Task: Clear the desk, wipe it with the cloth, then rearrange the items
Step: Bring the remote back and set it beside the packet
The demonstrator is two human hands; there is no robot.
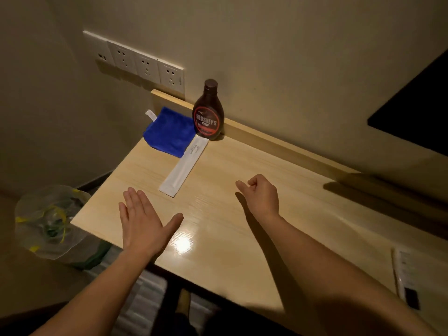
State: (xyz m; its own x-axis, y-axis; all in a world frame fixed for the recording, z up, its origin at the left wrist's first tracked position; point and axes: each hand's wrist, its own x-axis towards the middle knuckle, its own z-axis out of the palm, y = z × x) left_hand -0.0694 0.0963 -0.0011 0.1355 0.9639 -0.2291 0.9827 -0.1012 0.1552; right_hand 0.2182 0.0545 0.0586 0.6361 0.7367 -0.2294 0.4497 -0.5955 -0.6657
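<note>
Both hands are empty over the desk [230, 238], nothing lifted yet. L hand [140, 219] is flat, palm down, near the front-left edge, fingers [135, 200] straight and pressed together, thumb splayed out to the side. Can't tell if it rests on the wood or hangs just above it. R hand [260, 192] is further in, mid-desk, curled into a loose fist w/ only the thumb poking out, gripping nothing.

The cloth [169, 132], blue, is folded at the back-left corner w/ a white tag sticking out. The bottle [208, 117] stands upright just right of it, against the back ledge. A long white packet [184, 166] lies diagonally from the bottle's foot toward the L hand, its far end overlapping the cloth's edge. Another pale flat item [406, 275] sits at the front-right edge, too blurred to name. A lined bin [51, 221] is on the floor left of the desk.

Looks to me like the clearing step, barely begun: all items are on top and the cloth is unused. Next move prob. means opening the R hand and taking the packet, nearest to both hands. It pins the cloth's edge, so it should go first, then the bottle, gripped round the body and kept upright.
</note>
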